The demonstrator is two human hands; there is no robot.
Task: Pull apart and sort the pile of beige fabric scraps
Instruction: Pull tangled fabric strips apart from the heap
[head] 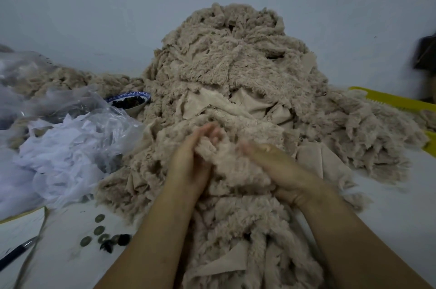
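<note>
Pile of beige fabric scraps (236, 64) heaped on table (389, 218) against wall (94, 5), spilling toward viewer. Left hand (188, 163), fingers curled round fluffy scrap (228, 163) on near slope; right hand (280, 170) against same scrap, fingers blurred, grip indeterminable. Bowl (132, 103) and plastic bags (70, 147) at left.

The bare left forearm (151, 229) and bare right forearm (349, 236) are showing uncovered from the lower edge up to the wrists. The bare left hand (188, 163) and bare right hand (280, 170) are going ungloved too, their fingertips (208, 127) blurring too much for nail detail
</note>
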